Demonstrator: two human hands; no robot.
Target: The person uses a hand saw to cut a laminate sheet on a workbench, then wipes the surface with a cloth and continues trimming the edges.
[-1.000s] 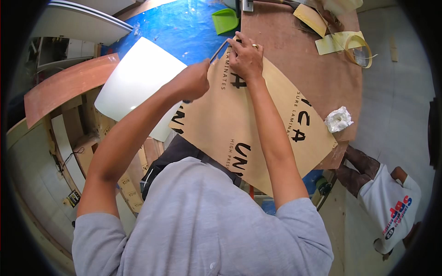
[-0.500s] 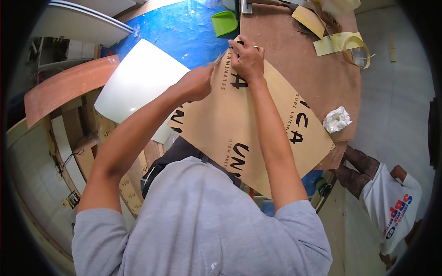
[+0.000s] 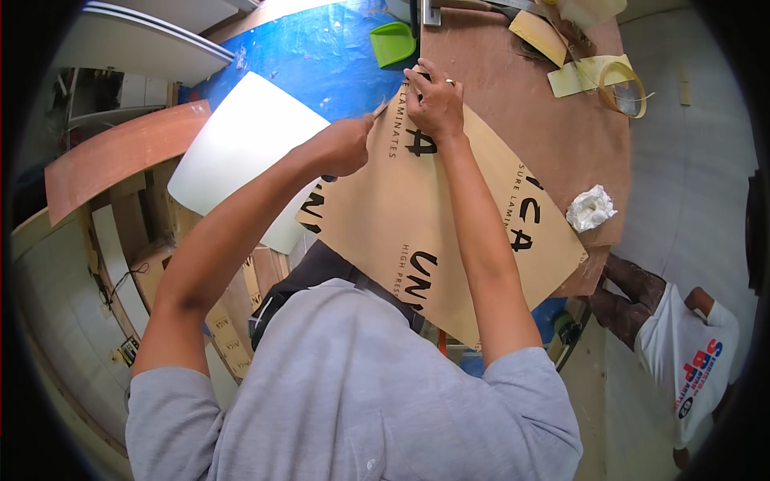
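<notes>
A brown-backed laminate sheet (image 3: 365,204) with dark printing lies at a slant in front of me, over the corner of the brown worktop. My right hand (image 3: 437,104) is at its far corner, fingers bent over the edge. Beside the sheet's left edge, my left hand (image 3: 346,147) is closed in a fist around a slim tool (image 3: 380,110). Only the tool's tip shows beyond the fingers, touching or very near the edge, and a dark end shows below the fist. The tool's exact kind is hidden.
A glossy white sheet (image 3: 249,148) stands at the left, near a curved reddish-brown panel (image 3: 120,156). Blue sheeting (image 3: 313,48) and a green dustpan (image 3: 392,44) are beyond. The worktop (image 3: 553,144) bears crumpled white paper (image 3: 591,208) and a tape roll (image 3: 622,92). Another person (image 3: 682,345) is at right.
Both hands keep nearly the same places on the sheet. The tool's tip has shifted slightly along the left edge. The whole view has moved a little, and the other person's arm has shifted.
</notes>
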